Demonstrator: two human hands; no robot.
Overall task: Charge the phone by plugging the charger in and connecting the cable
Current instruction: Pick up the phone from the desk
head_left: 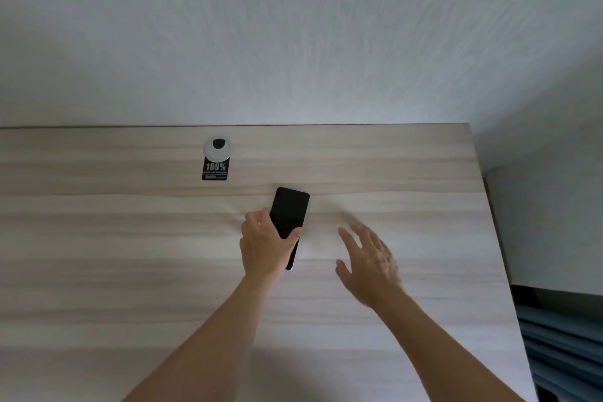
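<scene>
A black phone [289,210] with a dark screen lies tilted over the light wooden desk [130,238], its top end pointing away from me. My left hand [264,243] grips its lower end, thumb across the screen. To the right of the phone, my right hand [368,263] hovers over the desk with fingers spread and nothing in it. No charger or cable shows anywhere in view.
A round white cable grommet [217,148] with a dark opening sits near the desk's back edge, a black "100%" sticker [215,169] just below it. A white textured wall [293,26] rises behind. The desk's right edge drops off beside dark blue fabric [567,346].
</scene>
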